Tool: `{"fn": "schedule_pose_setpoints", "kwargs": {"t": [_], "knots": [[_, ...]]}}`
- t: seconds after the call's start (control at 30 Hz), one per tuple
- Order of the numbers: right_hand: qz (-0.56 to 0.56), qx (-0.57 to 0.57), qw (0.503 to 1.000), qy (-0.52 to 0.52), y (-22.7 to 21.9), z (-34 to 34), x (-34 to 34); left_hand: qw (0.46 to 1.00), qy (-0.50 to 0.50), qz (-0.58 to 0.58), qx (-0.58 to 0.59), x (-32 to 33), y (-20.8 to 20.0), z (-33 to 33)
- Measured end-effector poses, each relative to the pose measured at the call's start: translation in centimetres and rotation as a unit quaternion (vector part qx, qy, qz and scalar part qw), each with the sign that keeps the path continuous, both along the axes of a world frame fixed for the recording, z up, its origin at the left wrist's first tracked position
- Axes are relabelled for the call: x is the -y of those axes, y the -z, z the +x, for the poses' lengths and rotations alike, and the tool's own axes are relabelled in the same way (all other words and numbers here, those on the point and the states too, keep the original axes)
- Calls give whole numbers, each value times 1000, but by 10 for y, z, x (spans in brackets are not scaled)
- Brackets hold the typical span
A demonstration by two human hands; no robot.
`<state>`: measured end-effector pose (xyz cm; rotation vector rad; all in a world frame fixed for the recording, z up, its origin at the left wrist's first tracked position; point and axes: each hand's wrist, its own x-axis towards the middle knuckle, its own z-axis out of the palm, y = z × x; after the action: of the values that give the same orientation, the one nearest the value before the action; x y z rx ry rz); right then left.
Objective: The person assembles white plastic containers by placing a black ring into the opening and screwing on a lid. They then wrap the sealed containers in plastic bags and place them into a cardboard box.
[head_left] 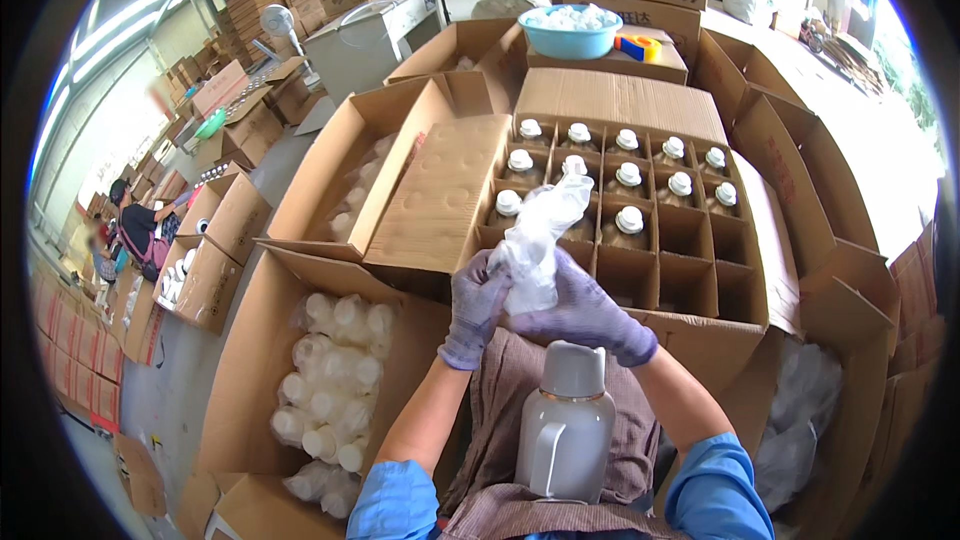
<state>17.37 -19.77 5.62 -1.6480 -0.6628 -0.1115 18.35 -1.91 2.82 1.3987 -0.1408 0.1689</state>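
In front of my chest, both gloved hands grip a crumpled translucent plastic bag [545,230]. My left hand [474,308] is closed with its fingertips pinching the bag's near side. My right hand [592,308] is closed round the lower right of the bag. Just below them a grey vacuum flask [566,430] with a side handle stands upright at my lap. Beyond the bag is a divided carton [706,328], where several compartments hold flasks with white tops [628,220]. The bag hides part of the carton's left side.
At the left, an open carton [235,380] holds bagged white cup-shaped pieces [330,370]. Behind stands a blue basin [570,40] of white pieces beside an orange-and-yellow tape dispenser [638,47]. Open cartons [800,170] line the right. A person [140,225] works among boxes far left.
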Motion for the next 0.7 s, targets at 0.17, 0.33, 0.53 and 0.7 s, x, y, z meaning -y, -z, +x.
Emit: {"fn": "schedule_pose_setpoints", "kwargs": {"t": [0.17, 0.33, 0.53, 0.7], "knots": [[236, -351, 885, 195, 32, 17, 57, 893, 116, -405, -161, -29, -1, -27], [388, -404, 824, 81, 105, -29, 65, 966, 145, 193, -91, -21, 64, -55], [121, -270, 936, 192, 86, -88, 62, 992, 9, 121, -36, -7, 29, -109], [99, -212, 942, 241, 96, -194, 57, 924, 78, 304, 218, -20, 24, -176]]}}
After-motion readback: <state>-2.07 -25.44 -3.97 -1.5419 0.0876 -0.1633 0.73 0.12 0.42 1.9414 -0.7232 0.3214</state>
